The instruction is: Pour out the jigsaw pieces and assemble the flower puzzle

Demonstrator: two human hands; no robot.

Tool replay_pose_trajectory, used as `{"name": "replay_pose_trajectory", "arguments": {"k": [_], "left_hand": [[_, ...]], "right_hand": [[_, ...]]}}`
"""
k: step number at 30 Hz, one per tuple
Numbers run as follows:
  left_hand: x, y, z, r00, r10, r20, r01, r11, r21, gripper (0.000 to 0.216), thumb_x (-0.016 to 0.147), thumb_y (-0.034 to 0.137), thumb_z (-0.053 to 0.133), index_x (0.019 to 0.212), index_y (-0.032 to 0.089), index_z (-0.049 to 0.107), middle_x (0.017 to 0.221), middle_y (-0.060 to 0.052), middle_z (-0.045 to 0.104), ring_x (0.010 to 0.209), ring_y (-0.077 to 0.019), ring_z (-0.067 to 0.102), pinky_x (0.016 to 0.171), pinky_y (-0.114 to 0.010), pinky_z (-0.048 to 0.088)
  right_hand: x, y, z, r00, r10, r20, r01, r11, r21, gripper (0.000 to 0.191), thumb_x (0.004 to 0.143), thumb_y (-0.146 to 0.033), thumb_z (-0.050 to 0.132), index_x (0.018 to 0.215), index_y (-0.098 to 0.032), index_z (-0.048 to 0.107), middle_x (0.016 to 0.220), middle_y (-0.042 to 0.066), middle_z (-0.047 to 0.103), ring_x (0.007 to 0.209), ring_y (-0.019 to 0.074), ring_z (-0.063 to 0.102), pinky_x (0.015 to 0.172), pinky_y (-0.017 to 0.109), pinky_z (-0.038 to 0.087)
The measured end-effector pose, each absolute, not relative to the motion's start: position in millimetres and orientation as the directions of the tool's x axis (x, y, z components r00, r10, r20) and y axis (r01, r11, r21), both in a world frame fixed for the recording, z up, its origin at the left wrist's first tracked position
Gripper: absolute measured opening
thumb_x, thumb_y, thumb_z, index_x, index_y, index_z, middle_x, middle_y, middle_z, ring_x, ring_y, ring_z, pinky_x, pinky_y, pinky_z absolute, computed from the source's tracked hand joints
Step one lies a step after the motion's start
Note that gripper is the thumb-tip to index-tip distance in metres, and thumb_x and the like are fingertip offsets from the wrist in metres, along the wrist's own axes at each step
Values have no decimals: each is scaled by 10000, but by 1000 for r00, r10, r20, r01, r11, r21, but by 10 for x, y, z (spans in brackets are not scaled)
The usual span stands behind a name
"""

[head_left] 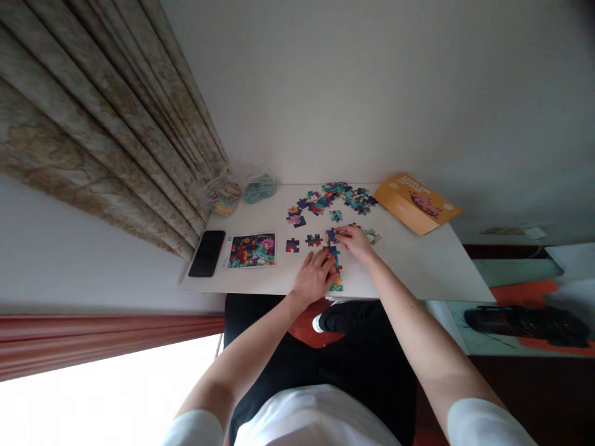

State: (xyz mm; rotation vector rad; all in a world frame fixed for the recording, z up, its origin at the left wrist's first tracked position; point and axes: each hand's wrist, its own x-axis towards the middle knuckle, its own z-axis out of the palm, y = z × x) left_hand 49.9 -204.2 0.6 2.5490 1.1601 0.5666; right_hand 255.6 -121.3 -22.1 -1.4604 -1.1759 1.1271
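My left hand (316, 274) lies flat on a joined strip of colourful jigsaw pieces (335, 279) near the front edge of the white table (418, 266), fingers stretched out. Just beyond it, my right hand (356, 240) pinches a dark blue puzzle piece (331, 235) at its fingertips. Two loose pieces (292, 246) (314, 240) lie to the left of that. A heap of loose pieces (334, 198) is spread across the far side of the table.
A printed reference picture (251, 250) and a black phone (207, 253) lie at the table's left. An orange puzzle box (417, 202) sits at the far right. Two clear bags of pieces (237, 192) rest by the curtain (106, 136). Black shoes (525, 323) lie on the floor right.
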Motion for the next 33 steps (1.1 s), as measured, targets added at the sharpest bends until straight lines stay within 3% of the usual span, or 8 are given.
{"name": "replay_pose_trajectory", "arguments": {"k": [9,14,17,20,23,33], "left_hand": [[476,-2070,16,623,755,205,635,-641,431,576,962,502,659,1424,167,584,1556,-198,510,1500,-336,428,1284,-547,266],[399,-1901,-38,492,824,281,646,-562,517,340,998,303,598,1328,233,639,1460,-129,604,1383,-285,549,1250,-517,341],[299,-1649,-34,406,880,248,726,-475,497,369,958,191,610,1324,223,636,1432,-132,619,1363,-284,559,1237,-505,357],[209,-1401,-3,445,881,163,761,-468,449,450,938,178,635,1386,187,598,1473,-163,590,1414,-300,518,1262,-534,298],[165,-1242,26,492,863,111,762,-489,424,390,964,180,591,1350,219,638,1454,-138,620,1392,-289,545,1271,-571,252],[131,-1096,47,497,865,66,777,-478,409,311,990,196,548,1242,276,713,1384,-87,681,1345,-277,582,1272,-642,148]], "right_hand": [[2544,-1217,-195,152,979,-136,59,-146,-988,448,622,-476,825,948,-175,767,635,-12,663,492,108,450,459,246,305],[2551,-1241,-165,170,970,-172,68,-185,-980,454,623,-470,808,968,-179,765,675,4,686,509,116,455,470,253,311],[2548,-1245,-143,176,968,-180,86,-197,-977,449,613,-466,811,956,-180,761,720,23,712,537,126,488,472,252,312],[2546,-1242,-125,156,972,-178,75,-191,-979,434,605,-452,810,938,-179,759,707,18,713,536,126,505,461,245,297],[2548,-1239,-113,139,975,-174,59,-183,-981,417,602,-441,813,924,-181,754,699,13,716,527,122,502,463,247,304],[2540,-1248,-61,167,966,-199,91,-216,-972,320,628,-345,806,908,-195,773,779,48,757,629,167,596,533,266,400]]}}
